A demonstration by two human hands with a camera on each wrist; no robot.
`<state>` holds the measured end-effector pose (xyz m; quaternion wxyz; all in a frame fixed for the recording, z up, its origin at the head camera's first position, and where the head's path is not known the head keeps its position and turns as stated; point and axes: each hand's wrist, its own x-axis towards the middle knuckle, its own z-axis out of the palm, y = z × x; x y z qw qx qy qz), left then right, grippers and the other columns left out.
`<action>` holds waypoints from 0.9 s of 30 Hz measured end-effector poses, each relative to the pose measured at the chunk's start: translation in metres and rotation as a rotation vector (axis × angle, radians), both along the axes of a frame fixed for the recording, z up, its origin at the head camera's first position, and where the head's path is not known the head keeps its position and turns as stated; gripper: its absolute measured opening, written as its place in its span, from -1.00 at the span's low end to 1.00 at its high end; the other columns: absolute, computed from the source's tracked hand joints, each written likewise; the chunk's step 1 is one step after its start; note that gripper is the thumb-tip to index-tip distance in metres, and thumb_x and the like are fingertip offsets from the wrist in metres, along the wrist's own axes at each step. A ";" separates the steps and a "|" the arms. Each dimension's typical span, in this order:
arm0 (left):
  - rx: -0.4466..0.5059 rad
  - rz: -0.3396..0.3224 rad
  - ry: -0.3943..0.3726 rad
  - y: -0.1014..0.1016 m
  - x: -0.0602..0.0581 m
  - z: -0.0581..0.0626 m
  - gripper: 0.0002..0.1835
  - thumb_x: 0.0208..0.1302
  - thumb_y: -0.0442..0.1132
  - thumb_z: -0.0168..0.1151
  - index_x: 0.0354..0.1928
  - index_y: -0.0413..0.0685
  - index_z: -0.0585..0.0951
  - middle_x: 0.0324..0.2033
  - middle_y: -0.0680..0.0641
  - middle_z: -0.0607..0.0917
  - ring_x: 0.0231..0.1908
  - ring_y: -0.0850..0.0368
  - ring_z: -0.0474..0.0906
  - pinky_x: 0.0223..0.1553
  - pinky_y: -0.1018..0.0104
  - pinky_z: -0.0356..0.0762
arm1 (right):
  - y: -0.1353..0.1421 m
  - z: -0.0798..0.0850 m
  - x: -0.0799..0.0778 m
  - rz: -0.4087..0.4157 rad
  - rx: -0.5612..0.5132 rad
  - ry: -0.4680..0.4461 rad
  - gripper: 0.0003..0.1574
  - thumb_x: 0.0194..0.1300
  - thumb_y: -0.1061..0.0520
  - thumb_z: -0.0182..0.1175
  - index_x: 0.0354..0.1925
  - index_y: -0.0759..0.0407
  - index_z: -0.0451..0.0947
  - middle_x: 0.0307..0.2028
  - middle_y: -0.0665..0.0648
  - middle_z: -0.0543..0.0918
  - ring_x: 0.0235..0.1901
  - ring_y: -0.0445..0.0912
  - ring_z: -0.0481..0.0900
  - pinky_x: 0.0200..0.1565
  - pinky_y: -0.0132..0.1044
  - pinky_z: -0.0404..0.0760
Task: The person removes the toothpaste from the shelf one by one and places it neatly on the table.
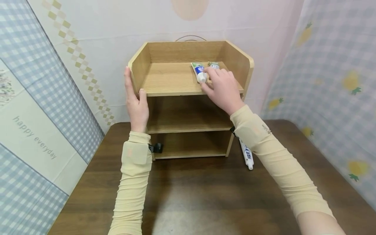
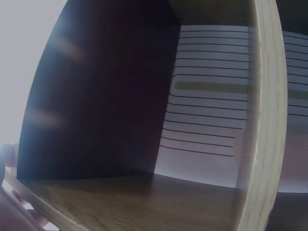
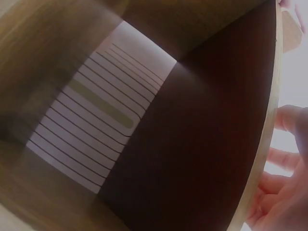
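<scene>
Light wood is seen in the three-level shelf unit (image 1: 170, 78), set at the centre of the head frame on a dark brown table (image 1: 188, 199). On its top board, right of the frame's middle, a blue, green and white toothpaste tube (image 1: 198, 68) is laid with its white cap (image 1: 201, 77) turned toward the front edge. The cap is flanked by the right hand (image 1: 224, 89): the index finger is placed just to its right, the thumb just below it, and the two tips are held apart. Whether the cap is actually pinched cannot be told from this angle. A second tube (image 1: 213, 65) is partly covered by the same hand, farther to the right and just beyond the fingers.

At left of centre, the shelf's left side panel (image 1: 139, 70) is gripped by the left hand (image 1: 137, 107), with fingers laid along the outside and the thumb at the front edge. A third, white tube (image 1: 247, 156) is seen on the table at lower right, partly hidden by a cream sleeve (image 1: 282, 163).
</scene>
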<state>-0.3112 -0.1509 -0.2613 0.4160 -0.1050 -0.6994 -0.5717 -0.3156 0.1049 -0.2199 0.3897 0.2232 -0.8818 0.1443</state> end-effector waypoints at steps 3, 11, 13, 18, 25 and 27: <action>-0.006 -0.003 0.000 -0.002 -0.003 -0.003 -0.23 0.28 -0.43 -0.13 0.51 0.23 0.07 0.48 0.27 0.15 0.39 0.47 0.12 0.33 0.42 0.16 | -0.004 0.004 -0.001 -0.064 0.035 -0.041 -0.56 0.33 -0.04 0.05 0.06 0.19 0.46 -0.28 0.23 0.66 -0.25 0.19 0.51 -0.17 -0.01 0.35; -0.002 -0.021 0.017 -0.003 -0.002 -0.003 -0.22 0.26 -0.45 -0.12 0.51 0.24 0.07 0.48 0.27 0.15 0.40 0.46 0.12 0.35 0.43 0.14 | -0.020 0.016 -0.009 -0.190 0.076 -0.140 -0.51 0.33 -0.14 0.02 0.01 0.20 0.41 -0.18 0.26 0.66 -0.06 0.18 0.53 -0.04 0.02 0.37; 0.000 -0.020 0.017 -0.004 -0.002 -0.002 -0.21 0.26 -0.45 -0.12 0.51 0.23 0.07 0.48 0.27 0.15 0.39 0.47 0.12 0.35 0.44 0.14 | -0.024 0.019 -0.012 -0.205 0.084 -0.154 -0.53 0.32 -0.13 0.02 -0.04 0.21 0.41 -0.19 0.26 0.66 -0.03 0.19 0.53 -0.01 0.02 0.37; -0.002 -0.011 0.021 -0.007 -0.003 -0.001 -0.22 0.27 -0.46 -0.13 0.52 0.19 0.06 0.49 0.24 0.13 0.40 0.47 0.10 0.37 0.46 0.10 | -0.033 0.025 -0.021 -0.243 0.131 -0.230 -0.53 0.33 -0.13 -0.03 -0.05 0.22 0.38 -0.21 0.26 0.64 0.02 0.20 0.51 0.02 0.02 0.37; -0.004 -0.007 0.012 -0.008 -0.005 0.000 -0.24 0.27 -0.46 -0.15 0.52 0.12 0.05 0.50 0.19 0.14 0.40 0.45 0.11 0.35 0.45 0.12 | -0.037 0.028 -0.027 -0.260 0.173 -0.318 -0.47 0.32 -0.09 -0.07 0.10 0.23 0.35 -0.10 0.32 0.59 0.08 0.22 0.45 0.10 0.02 0.33; -0.003 -0.011 0.011 -0.008 -0.005 -0.001 -0.23 0.27 -0.46 -0.14 0.52 0.14 0.06 0.49 0.20 0.14 0.40 0.45 0.11 0.35 0.45 0.12 | -0.036 0.026 -0.027 -0.253 0.162 -0.309 -0.48 0.33 -0.07 -0.07 0.11 0.23 0.36 -0.09 0.31 0.59 0.09 0.20 0.43 0.11 0.01 0.30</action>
